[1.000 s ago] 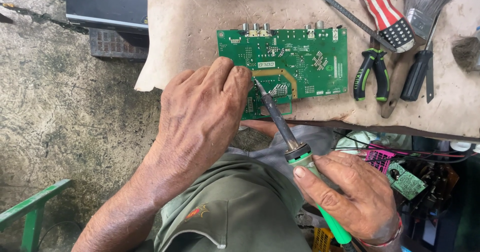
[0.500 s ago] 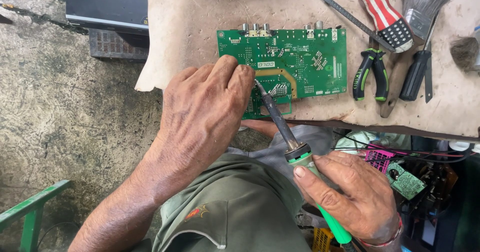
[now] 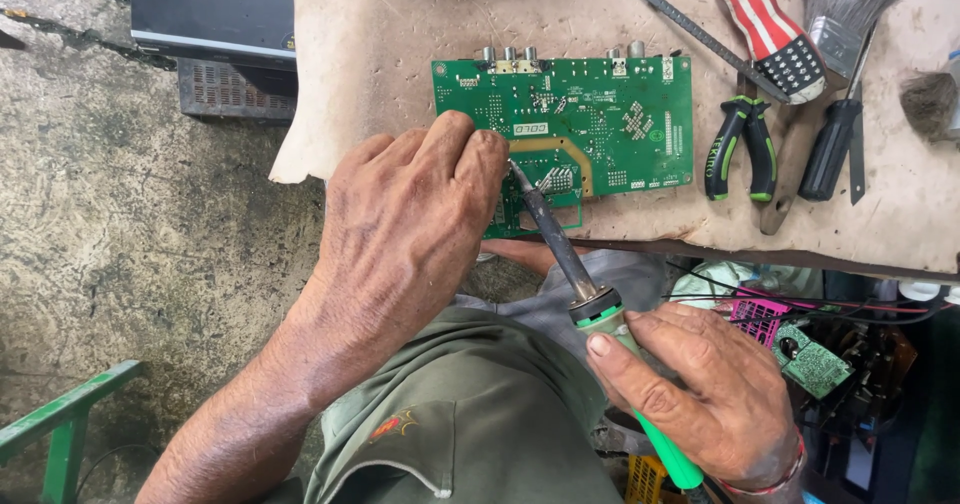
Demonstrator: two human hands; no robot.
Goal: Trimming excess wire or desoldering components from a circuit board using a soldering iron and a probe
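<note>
A green circuit board lies on a worn brown work surface, connectors along its far edge. My left hand rests on the board's near-left corner, fingers curled down against it; whether they pinch something small is hidden. My right hand grips the green handle of a soldering iron. The iron's dark shaft slants up-left, and its tip meets the board right beside my left fingertips.
Green-handled pliers, a black screwdriver, a red-and-white striped handle, a metal file and a brush lie right of the board. A black device sits far left. Wires and small boards are below the surface edge.
</note>
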